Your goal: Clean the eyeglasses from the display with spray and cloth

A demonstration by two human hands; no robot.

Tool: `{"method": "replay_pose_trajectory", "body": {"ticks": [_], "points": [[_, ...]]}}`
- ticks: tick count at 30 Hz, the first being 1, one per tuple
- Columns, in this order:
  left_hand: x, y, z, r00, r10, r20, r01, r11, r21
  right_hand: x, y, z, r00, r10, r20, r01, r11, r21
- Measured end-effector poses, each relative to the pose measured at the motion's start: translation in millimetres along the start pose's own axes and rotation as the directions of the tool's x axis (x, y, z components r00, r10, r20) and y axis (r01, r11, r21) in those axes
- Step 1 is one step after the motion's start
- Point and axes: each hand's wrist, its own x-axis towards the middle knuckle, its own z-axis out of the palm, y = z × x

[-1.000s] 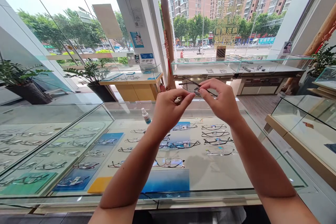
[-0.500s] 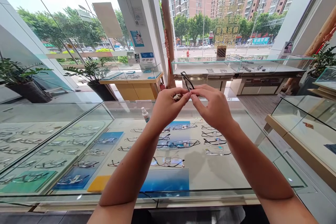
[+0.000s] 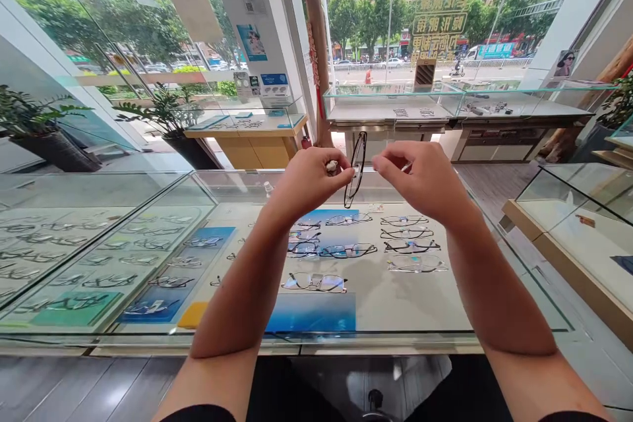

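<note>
My left hand [image 3: 311, 178] is closed on a pair of dark-framed eyeglasses [image 3: 362, 161], pinched between thumb and fingers. They are held up on edge above the glass counter. A small crumpled whitish piece [image 3: 331, 165] is tucked in the curl of the same hand. Just right of the glasses, and apart from them, my right hand [image 3: 420, 175] has its thumb and fingers drawn together. Something small and pale shows between them, too small to name. Below both hands, rows of eyeglasses [image 3: 349, 250] lie inside the glass display case [image 3: 420, 306].
A small white bottle [image 3: 268, 189] stands by my left forearm, partly hidden. More eyeglasses fill the left-hand case [image 3: 59, 237]. An orange-yellow block [image 3: 192, 315] lies near the front edge. Further off stand another display case [image 3: 390, 109], a wooden cabinet [image 3: 252, 150] and potted plants [image 3: 171, 122].
My right hand has let go of the eyeglasses and moved right. The glasses have turned and now hang lower in my left hand. The view has tilted down a little.
</note>
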Motion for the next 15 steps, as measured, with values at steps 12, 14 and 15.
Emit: {"method": "replay_pose_trajectory", "body": {"ticks": [12, 14, 15], "points": [[15, -22, 53.0, 0.686, -0.311, 0.658, -0.105, 0.852, 0.512, 2, 1, -12, 0.988, -0.094, -0.121, 0.093, 0.996, -0.014], [17, -25, 63.5, 0.663, -0.337, 0.669, -0.112, 0.839, 0.533, 2, 3, -12, 0.989, -0.102, -0.111, 0.102, 0.995, -0.007], [18, -26, 67.4, 0.650, -0.348, 0.675, -0.114, 0.834, 0.540, 2, 4, -12, 0.989, -0.112, -0.098, 0.112, 0.994, 0.002]]}}
